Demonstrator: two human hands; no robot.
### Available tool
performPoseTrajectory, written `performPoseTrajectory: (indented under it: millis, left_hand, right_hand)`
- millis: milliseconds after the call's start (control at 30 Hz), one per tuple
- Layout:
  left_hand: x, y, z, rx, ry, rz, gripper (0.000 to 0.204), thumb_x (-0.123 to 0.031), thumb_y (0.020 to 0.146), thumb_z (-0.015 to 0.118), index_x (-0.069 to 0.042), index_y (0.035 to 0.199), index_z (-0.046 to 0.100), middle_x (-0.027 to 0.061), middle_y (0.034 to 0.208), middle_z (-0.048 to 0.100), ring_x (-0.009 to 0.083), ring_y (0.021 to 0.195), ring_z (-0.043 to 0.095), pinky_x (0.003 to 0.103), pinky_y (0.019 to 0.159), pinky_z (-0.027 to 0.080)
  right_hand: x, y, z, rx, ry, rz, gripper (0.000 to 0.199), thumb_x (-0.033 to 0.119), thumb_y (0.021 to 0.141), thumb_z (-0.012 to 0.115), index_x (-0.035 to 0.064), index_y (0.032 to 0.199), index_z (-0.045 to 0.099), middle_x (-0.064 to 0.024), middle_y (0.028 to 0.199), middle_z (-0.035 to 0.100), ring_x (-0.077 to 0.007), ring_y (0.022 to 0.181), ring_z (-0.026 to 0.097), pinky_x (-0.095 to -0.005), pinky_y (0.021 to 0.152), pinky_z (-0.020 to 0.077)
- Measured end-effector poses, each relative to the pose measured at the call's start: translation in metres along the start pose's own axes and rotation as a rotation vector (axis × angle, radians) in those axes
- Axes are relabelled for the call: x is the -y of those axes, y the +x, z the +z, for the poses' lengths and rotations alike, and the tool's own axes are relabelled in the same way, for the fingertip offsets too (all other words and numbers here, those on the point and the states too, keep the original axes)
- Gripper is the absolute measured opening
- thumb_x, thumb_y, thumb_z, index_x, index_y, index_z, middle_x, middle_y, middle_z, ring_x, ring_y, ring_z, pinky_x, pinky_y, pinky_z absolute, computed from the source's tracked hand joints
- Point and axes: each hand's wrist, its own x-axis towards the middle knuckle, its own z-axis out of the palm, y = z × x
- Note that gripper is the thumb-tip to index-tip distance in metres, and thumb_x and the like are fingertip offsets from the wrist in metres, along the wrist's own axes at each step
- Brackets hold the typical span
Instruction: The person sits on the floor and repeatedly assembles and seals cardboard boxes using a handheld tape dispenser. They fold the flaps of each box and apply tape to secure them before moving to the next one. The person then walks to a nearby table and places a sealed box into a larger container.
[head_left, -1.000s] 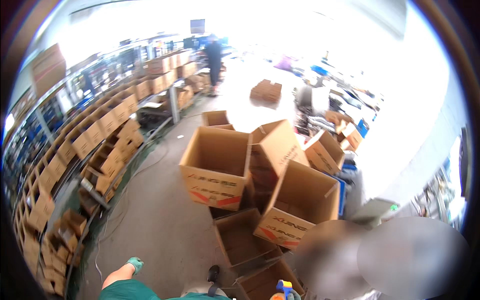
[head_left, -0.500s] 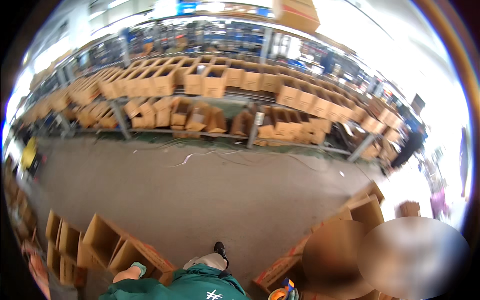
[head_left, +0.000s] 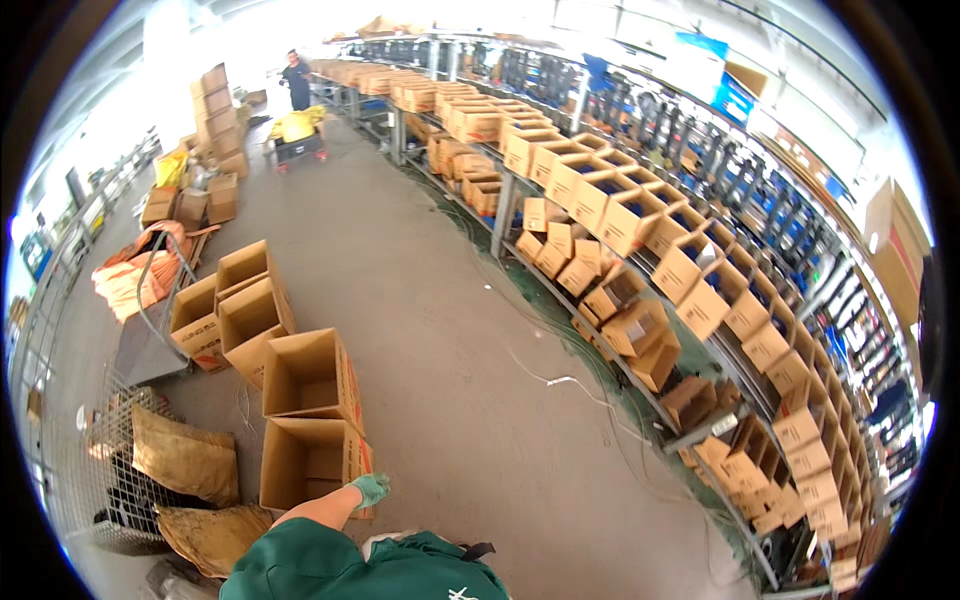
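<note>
Here the gloved left hand [head_left: 369, 489] touched the open carton [head_left: 310, 463], grip unclear; right hand unseen; prob. needed firm hold on rim.

Bright, even daylight-like light. Strong glare blows out the far top left, well beyond the left hand [head_left: 369, 489], washing floor [head_left: 440, 330] and wall to white. Shadows soft and faint. Heavy fisheye bending: shelving [head_left: 640, 250] right of the hand curves hard, black vignette rings the frame. Centre is sharp; edges are smeared, and near the hand it is slightly soft.
</note>
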Motion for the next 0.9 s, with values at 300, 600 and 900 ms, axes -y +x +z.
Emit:
performPoseTrajectory:
  millis: [300,600,900]
  left_hand:
    - [0.024,0.041,0.016,-0.352,-0.826,-0.133,0.051,-0.015,0.104,0.054,-0.005,0.153,0.048,0.0144,0.160,0.046,0.0311,0.143,0.049,0.041,0.116,0.044]
    - [0.023,0.023,0.030,-0.343,-0.595,-0.433,0.029,-0.027,0.099,0.057,-0.013,0.121,0.071,0.0124,0.129,0.065,0.0321,0.118,0.064,0.044,0.100,0.052]
    - [-0.005,0.035,0.029,-0.464,-0.799,-0.465,0.027,-0.037,0.101,0.051,-0.020,0.112,0.069,0.0068,0.113,0.064,0.0286,0.107,0.063,0.046,0.092,0.050]
  right_hand:
    - [0.089,0.161,0.030,0.215,-0.103,0.014,0.027,0.016,0.097,0.066,0.0077,0.122,0.070,-0.0128,0.110,0.070,-0.0260,0.100,0.066,-0.0378,0.087,0.0551]
    - [0.119,0.322,0.050,0.399,-0.242,0.170,0.021,0.017,0.096,0.069,0.0072,0.113,0.076,-0.0086,0.096,0.074,-0.0186,0.087,0.069,-0.0332,0.079,0.0571]
    - [0.355,0.483,0.155,0.519,-0.363,0.020,0.021,0.018,0.094,0.076,0.0039,0.109,0.076,-0.0082,0.086,0.077,-0.0142,0.073,0.072,-0.0323,0.069,0.0596]
